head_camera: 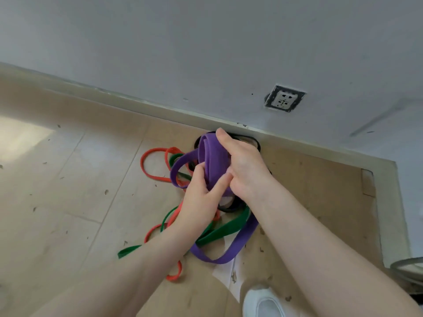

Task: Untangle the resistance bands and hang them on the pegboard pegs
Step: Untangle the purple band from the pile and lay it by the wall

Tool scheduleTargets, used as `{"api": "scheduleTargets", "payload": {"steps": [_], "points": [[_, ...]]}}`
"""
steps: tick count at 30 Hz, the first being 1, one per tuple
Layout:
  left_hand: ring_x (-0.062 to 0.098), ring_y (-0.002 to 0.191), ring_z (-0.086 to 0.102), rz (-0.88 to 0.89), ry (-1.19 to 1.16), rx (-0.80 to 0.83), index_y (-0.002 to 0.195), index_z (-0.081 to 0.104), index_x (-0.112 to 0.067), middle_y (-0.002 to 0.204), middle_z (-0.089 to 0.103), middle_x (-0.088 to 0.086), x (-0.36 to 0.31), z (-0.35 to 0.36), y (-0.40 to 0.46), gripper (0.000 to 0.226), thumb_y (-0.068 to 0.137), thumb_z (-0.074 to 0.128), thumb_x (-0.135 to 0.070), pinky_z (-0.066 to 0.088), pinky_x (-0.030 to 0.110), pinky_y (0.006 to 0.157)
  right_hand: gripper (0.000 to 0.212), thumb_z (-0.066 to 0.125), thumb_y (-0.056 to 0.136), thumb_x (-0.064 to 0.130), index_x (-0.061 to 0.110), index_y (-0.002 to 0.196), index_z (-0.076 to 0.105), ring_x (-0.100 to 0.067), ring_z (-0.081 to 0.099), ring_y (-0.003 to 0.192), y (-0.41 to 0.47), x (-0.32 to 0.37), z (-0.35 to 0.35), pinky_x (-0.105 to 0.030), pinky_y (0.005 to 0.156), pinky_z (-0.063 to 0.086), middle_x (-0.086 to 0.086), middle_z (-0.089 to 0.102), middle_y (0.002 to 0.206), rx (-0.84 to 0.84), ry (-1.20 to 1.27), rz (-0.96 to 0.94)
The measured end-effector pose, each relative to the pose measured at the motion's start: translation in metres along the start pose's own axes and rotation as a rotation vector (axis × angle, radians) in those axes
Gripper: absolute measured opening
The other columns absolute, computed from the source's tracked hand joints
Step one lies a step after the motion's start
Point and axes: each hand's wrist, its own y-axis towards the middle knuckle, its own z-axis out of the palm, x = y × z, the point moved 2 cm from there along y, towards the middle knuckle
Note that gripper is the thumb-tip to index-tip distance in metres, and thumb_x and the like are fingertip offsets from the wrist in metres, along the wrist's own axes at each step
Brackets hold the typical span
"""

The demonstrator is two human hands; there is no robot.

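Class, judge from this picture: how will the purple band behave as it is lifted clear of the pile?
The purple band is probably floppy: it folds between the left hand and right hand and trails in loose loops. It likely drags the green band lying over it. It seems light.

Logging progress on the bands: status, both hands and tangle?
Left hand and right hand both grip purple band. Orange band, green band still tangled on floor. No pegboard in view.

Pale floor tiles (pixel 68 179) scattered with dark specks, a cream baseboard (pixel 160 108) running along a grey-white wall (pixel 206 42). On the wall, a wall socket (pixel 285 98). Bottom edge, a white shoe (pixel 263 303); far right, a grey cable (pixel 407 265) loops in.
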Motion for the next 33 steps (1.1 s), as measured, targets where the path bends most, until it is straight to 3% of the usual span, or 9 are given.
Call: {"api": "scheduleTargets", "payload": {"steps": [4,11,14,17,21,23,27,30,33], "points": [[0.002,0.081,0.063,0.115,0.118,0.049,0.104,0.058,-0.022,0.089,0.065,-0.008,-0.027,-0.016,-0.013,0.013,0.093,0.051,-0.025,0.052,0.013,0.068,0.025,0.047,0.097,0.014,0.007,0.116,0.062,-0.02,0.067,0.092,-0.035,0.02,-0.003,-0.032,0.08,0.055,-0.011,0.069,0.105,0.122,-0.024,-0.121],[0.023,0.085,0.067,0.072,-0.087,0.034,0.087,0.068,-0.021,0.089,0.07,0.007,-0.075,-0.029,-0.06,0.015,0.092,0.054,-0.016,0.056,0.034,0.074,0.033,0.046,0.096,0.005,0.015,0.124,0.059,-0.014,0.064,0.103,-0.103,0.031,0.014,-0.024,0.085,0.053,-0.003,0.067,0.116,0.136,-0.061,-0.32],[0.023,0.092,0.066,0.041,-0.268,-0.006,0.084,0.07,-0.02,0.095,0.068,0.004,-0.1,-0.03,-0.082,0.019,0.092,0.055,-0.012,0.057,0.037,0.079,0.038,0.049,0.093,0.003,0.019,0.126,0.059,-0.01,0.057,0.113,-0.141,0.042,0.027,-0.023,0.097,0.046,0.003,0.063,0.122,0.127,-0.285,-0.523],[0.018,0.074,0.066,0.031,-0.479,0.014,0.09,0.067,-0.012,0.079,0.07,0.004,-0.131,-0.04,-0.103,0.016,0.093,0.052,-0.009,0.055,0.029,0.065,0.035,0.058,0.089,0.013,0.031,0.119,0.061,-0.003,0.039,0.12,-0.167,0.066,0.025,-0.023,0.109,0.028,0.017,0.057,0.12,-0.024,-0.643,-0.818],[0.012,0.061,0.063,0.005,-0.598,-0.143,0.08,0.063,-0.01,0.069,0.067,0.002,-0.16,-0.072,-0.117,0.013,0.091,0.058,-0.016,0.053,0.024,0.062,0.036,0.059,0.091,0.019,0.021,0.126,0.052,-0.005,0.057,0.109,-0.189,0.068,0.002,-0.017,0.091,0.047,0.005,0.061,0.117,0.172,-0.529,-0.533],[0.012,0.055,0.061,-0.06,-0.611,-0.171,0.078,0.061,-0.007,0.069,0.064,0.005,-0.166,-0.078,-0.123,0.017,0.089,0.061,-0.018,0.052,0.021,0.056,0.037,0.061,0.089,0.024,0.018,0.125,0.054,-0.006,0.058,0.11,-0.198,0.047,0.001,-0.026,0.097,0.047,0.007,0.063,0.117,0.211,-0.628,-0.457],[0.014,0.055,0.056,-0.055,-0.517,-0.152,0.076,0.064,-0.005,0.07,0.061,0.009,-0.177,-0.076,-0.143,0.02,0.086,0.066,-0.023,0.049,0.025,0.058,0.046,0.07,0.081,0.026,0.029,0.123,0.051,-0.002,0.055,0.107,-0.213,0.017,0.018,-0.027,0.09,0.046,0.012,0.059,0.118,0.131,-0.732,-0.588],[0.011,0.052,0.055,0.047,-0.52,-0.168,0.078,0.062,-0.007,0.067,0.06,0.006,-0.202,-0.083,-0.156,0.02,0.088,0.063,-0.023,0.046,0.019,0.05,0.019,0.066,0.084,0.024,0.029,0.099,0.057,-0.009,0.061,0.092,-0.228,0.019,0.03,-0.037,0.085,0.053,0.006,0.065,0.101,-0.006,-0.575,-0.645],[0.012,0.069,0.065,0.173,-0.656,-0.005,0.093,0.061,-0.005,0.079,0.067,0.005,-0.228,-0.089,-0.171,0.017,0.094,0.052,-0.019,0.053,0.022,0.065,0.012,0.063,0.087,0.014,0.025,0.088,0.06,-0.016,0.066,0.084,-0.249,0.043,0.041,-0.035,0.08,0.054,0.002,0.069,0.088,0.037,-0.352,-0.676]]}}
